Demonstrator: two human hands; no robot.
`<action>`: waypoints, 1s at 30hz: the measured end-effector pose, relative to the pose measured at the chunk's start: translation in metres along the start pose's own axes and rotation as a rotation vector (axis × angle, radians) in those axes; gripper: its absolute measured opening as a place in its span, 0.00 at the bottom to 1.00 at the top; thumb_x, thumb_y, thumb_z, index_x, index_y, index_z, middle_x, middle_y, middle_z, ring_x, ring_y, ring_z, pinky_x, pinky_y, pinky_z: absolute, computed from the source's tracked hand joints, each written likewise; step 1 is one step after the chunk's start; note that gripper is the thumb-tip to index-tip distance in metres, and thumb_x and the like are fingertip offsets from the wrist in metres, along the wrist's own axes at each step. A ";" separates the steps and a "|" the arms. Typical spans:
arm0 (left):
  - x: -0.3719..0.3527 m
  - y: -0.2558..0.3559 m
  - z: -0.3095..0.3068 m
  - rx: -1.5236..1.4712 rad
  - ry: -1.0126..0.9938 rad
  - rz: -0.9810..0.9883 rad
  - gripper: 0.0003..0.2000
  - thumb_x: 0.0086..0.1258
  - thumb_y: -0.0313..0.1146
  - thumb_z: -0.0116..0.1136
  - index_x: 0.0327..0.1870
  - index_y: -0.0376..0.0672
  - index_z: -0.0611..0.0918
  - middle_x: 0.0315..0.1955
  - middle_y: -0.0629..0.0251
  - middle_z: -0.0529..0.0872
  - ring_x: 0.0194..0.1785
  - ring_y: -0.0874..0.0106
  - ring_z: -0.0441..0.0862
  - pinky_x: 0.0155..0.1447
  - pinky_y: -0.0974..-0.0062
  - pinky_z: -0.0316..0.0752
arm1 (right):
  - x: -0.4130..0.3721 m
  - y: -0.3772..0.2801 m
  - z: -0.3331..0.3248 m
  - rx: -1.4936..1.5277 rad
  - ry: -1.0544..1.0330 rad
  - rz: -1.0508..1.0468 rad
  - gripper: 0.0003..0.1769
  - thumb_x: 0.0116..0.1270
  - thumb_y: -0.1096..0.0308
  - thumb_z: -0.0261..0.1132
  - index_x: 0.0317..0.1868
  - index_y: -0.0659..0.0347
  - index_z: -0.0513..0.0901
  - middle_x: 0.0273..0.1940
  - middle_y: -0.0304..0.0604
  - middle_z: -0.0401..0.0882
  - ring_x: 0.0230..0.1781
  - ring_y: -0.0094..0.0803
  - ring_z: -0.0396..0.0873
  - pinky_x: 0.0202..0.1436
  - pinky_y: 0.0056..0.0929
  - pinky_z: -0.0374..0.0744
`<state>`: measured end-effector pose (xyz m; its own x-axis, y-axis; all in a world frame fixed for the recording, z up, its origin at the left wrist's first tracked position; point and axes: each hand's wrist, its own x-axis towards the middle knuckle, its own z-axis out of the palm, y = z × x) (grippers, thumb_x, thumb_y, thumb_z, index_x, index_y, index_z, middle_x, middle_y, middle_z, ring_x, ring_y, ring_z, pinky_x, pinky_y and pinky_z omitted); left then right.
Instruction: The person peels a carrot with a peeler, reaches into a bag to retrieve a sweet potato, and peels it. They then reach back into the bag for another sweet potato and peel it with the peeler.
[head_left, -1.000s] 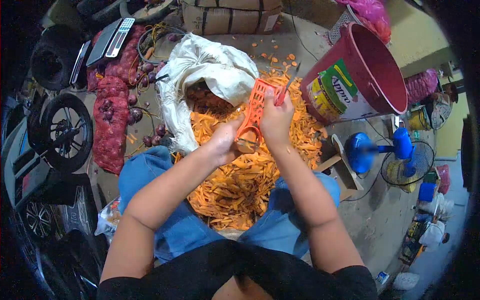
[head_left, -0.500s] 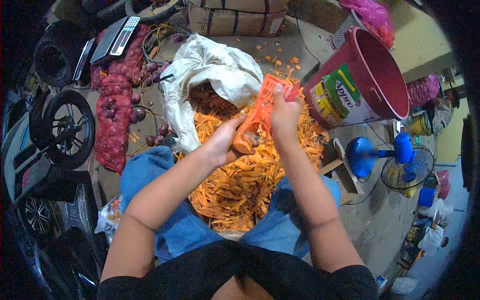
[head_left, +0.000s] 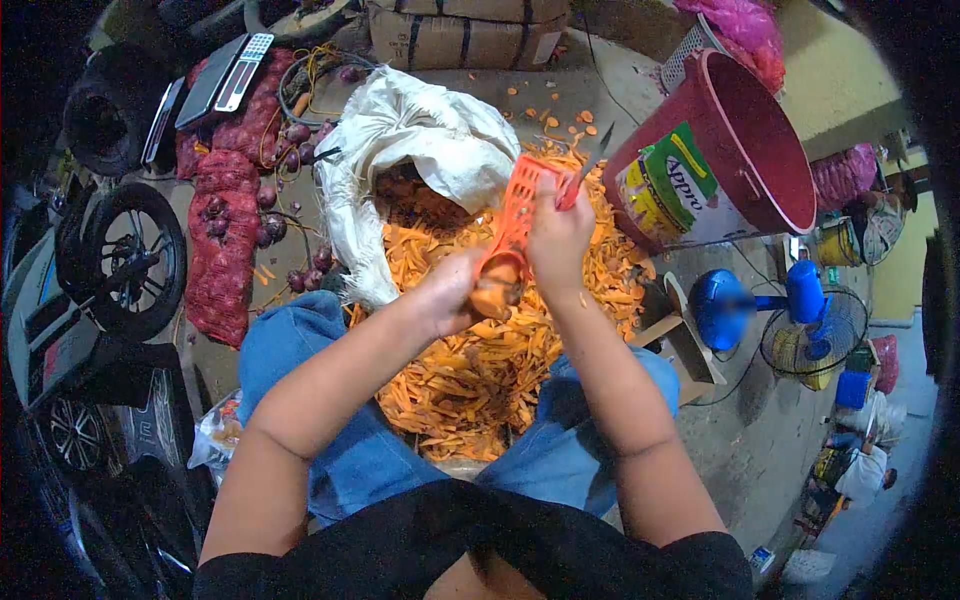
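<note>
My left hand is closed around a carrot above the pile of orange peels. Against the carrot lies the lower end of an orange slotted peeler. My right hand grips the peeler's upper part and also a knife, whose blade points up and away from me. A white sack lies open behind the peels, with more peels at its mouth.
A large red bucket leans at the right, near a blue fan. Red net bags of onions, a scale and a motorbike wheel are at the left. Cardboard boxes stand at the back.
The carrot's near end has tilted in my left hand. My right hand has shifted slightly left and down with the peeler, and the knife blade now shows more clearly.
</note>
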<state>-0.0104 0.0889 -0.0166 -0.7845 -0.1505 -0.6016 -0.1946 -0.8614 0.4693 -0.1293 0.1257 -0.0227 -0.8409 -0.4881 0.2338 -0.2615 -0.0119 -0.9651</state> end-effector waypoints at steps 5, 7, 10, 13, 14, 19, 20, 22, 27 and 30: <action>-0.004 -0.006 -0.001 0.189 -0.038 -0.112 0.15 0.64 0.44 0.38 0.41 0.42 0.71 0.25 0.67 0.76 0.28 0.74 0.76 0.29 0.76 0.73 | 0.046 0.022 -0.030 -0.208 0.315 -0.187 0.12 0.60 0.64 0.52 0.24 0.65 0.69 0.18 0.32 0.64 0.19 0.18 0.61 0.20 0.22 0.61; -0.001 -0.002 -0.001 0.130 -0.014 -0.109 0.15 0.64 0.44 0.38 0.40 0.43 0.71 0.25 0.67 0.76 0.27 0.74 0.75 0.29 0.76 0.73 | 0.050 0.020 -0.033 -0.127 0.333 0.099 0.13 0.60 0.65 0.53 0.22 0.65 0.67 0.18 0.32 0.64 0.19 0.17 0.60 0.21 0.22 0.60; 0.008 0.002 -0.011 0.032 0.060 -0.048 0.14 0.64 0.43 0.38 0.40 0.44 0.72 0.24 0.68 0.75 0.25 0.76 0.74 0.28 0.77 0.72 | 0.026 -0.023 -0.017 -0.065 0.136 0.347 0.13 0.59 0.65 0.53 0.21 0.65 0.68 0.18 0.32 0.64 0.18 0.18 0.60 0.21 0.22 0.61; 0.012 0.005 -0.012 -0.004 -0.004 0.014 0.15 0.65 0.43 0.34 0.39 0.45 0.72 0.25 0.69 0.76 0.25 0.76 0.73 0.26 0.77 0.71 | 0.007 -0.027 -0.001 0.051 0.060 0.143 0.12 0.59 0.64 0.54 0.25 0.65 0.70 0.18 0.34 0.68 0.19 0.20 0.65 0.22 0.25 0.65; 0.014 0.005 -0.015 -0.004 -0.005 0.013 0.15 0.65 0.43 0.34 0.39 0.45 0.72 0.25 0.69 0.76 0.25 0.76 0.73 0.26 0.77 0.71 | 0.003 -0.030 0.002 0.123 0.021 0.151 0.12 0.59 0.64 0.54 0.25 0.65 0.70 0.18 0.34 0.67 0.19 0.20 0.65 0.22 0.25 0.65; 0.007 0.009 -0.005 -0.072 -0.010 -0.012 0.17 0.66 0.45 0.30 0.40 0.44 0.71 0.26 0.66 0.76 0.24 0.75 0.73 0.23 0.76 0.71 | -0.002 -0.014 0.001 0.120 -0.075 0.125 0.11 0.60 0.65 0.52 0.28 0.66 0.72 0.20 0.33 0.68 0.19 0.19 0.63 0.23 0.23 0.65; 0.011 0.008 -0.011 -0.071 -0.011 -0.014 0.17 0.66 0.45 0.30 0.40 0.44 0.71 0.26 0.66 0.76 0.24 0.75 0.73 0.23 0.76 0.71 | -0.001 -0.017 -0.001 0.120 -0.072 0.126 0.11 0.60 0.65 0.52 0.28 0.66 0.72 0.20 0.33 0.68 0.19 0.19 0.63 0.23 0.23 0.65; 0.017 0.006 -0.023 -0.224 -0.356 -0.061 0.18 0.64 0.46 0.36 0.41 0.42 0.72 0.31 0.65 0.77 0.29 0.73 0.75 0.30 0.75 0.73 | 0.002 -0.024 -0.002 0.194 0.059 0.192 0.12 0.61 0.64 0.53 0.26 0.65 0.72 0.19 0.32 0.67 0.18 0.18 0.62 0.22 0.23 0.64; 0.015 0.006 -0.017 -0.276 -0.249 -0.088 0.18 0.64 0.47 0.37 0.43 0.42 0.71 0.32 0.64 0.77 0.28 0.73 0.75 0.30 0.74 0.73 | 0.012 -0.021 -0.012 0.125 0.122 0.181 0.15 0.61 0.62 0.52 0.25 0.67 0.73 0.16 0.35 0.68 0.17 0.19 0.63 0.20 0.23 0.64; 0.013 0.008 -0.013 -0.257 -0.232 -0.084 0.19 0.64 0.47 0.37 0.43 0.42 0.71 0.32 0.64 0.77 0.29 0.72 0.76 0.31 0.72 0.74 | 0.011 -0.028 -0.012 0.104 0.120 0.125 0.15 0.61 0.63 0.52 0.25 0.66 0.73 0.18 0.35 0.69 0.18 0.19 0.64 0.21 0.22 0.65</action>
<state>-0.0147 0.0734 -0.0292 -0.8906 0.0149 -0.4545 -0.1327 -0.9645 0.2284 -0.1366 0.1311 0.0079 -0.9159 -0.3838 0.1176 -0.1063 -0.0506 -0.9931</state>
